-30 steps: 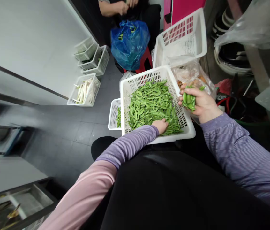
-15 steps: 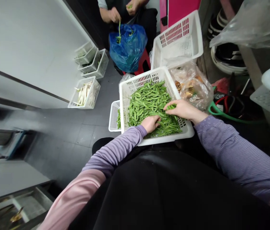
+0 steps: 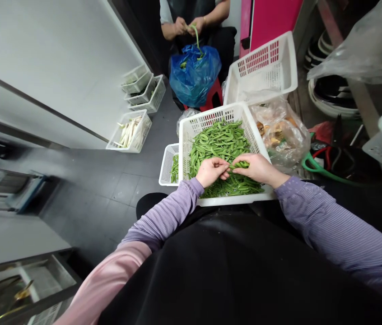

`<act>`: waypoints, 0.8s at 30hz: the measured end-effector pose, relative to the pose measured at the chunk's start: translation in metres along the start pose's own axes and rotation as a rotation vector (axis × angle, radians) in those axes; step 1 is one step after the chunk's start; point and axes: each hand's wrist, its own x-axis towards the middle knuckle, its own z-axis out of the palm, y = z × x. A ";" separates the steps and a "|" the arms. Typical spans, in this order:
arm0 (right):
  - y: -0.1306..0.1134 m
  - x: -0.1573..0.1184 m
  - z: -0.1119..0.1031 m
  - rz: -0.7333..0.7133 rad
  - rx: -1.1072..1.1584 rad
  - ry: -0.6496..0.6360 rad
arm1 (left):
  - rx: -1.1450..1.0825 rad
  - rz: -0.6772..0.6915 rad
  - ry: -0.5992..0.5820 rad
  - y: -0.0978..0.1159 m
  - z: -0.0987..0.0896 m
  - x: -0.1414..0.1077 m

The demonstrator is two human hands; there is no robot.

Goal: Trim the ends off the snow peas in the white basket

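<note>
A white perforated basket (image 3: 184,149) full of green pea pods (image 3: 218,140) rests at my lap. Over its near part my right hand (image 3: 255,168) is closed around several green pods. My left hand (image 3: 211,171) meets it from the left, thumb and fingers pinched at the end of a pod. The fingertips of both hands nearly touch. Beside the big basket, on its left, a smaller white basket (image 3: 165,166) holds some more pods.
Across from me a person's hands (image 3: 191,26) hold a green stalk above a blue bag (image 3: 195,79). White radishes fill a basket (image 3: 140,140) by the wall. Right of my basket lie a clear bag of scraps (image 3: 284,131), an upright white basket (image 3: 294,67) and green-handled scissors (image 3: 316,166).
My left hand has risen from the pods and come up to my right hand, pinching a pod there. The other person's hands have come together. The whole view has shifted slightly.
</note>
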 end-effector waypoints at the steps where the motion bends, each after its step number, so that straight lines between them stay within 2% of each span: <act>1: 0.000 0.000 0.001 -0.017 -0.012 0.015 | -0.019 -0.010 0.010 0.001 0.000 0.000; 6: -0.005 -0.001 0.003 -0.058 0.069 0.091 | -0.174 -0.019 0.065 0.003 0.009 -0.003; 9: -0.009 -0.003 0.002 -0.039 0.155 0.127 | -0.272 -0.023 0.090 -0.006 0.013 -0.001; 11: -0.011 -0.003 -0.002 0.004 0.199 0.175 | -0.228 -0.065 0.131 -0.019 0.010 0.003; 14: -0.012 -0.003 -0.007 0.089 0.226 0.213 | 0.003 -0.204 0.173 -0.039 -0.002 0.008; 16: -0.012 -0.003 -0.008 0.140 0.228 0.189 | 0.140 -0.239 0.127 -0.044 -0.010 0.008; 18: -0.012 -0.002 -0.006 0.167 0.240 0.163 | 0.224 -0.143 0.080 -0.037 -0.014 0.007; 20: -0.010 0.000 -0.001 0.203 0.266 0.149 | 0.283 -0.017 0.039 -0.022 -0.013 0.006; 21: -0.008 0.001 0.001 0.236 0.288 0.146 | 0.317 0.003 -0.007 -0.013 -0.011 0.005; 24: -0.003 0.002 0.006 0.348 0.370 0.165 | 0.518 -0.078 -0.210 0.011 -0.006 0.006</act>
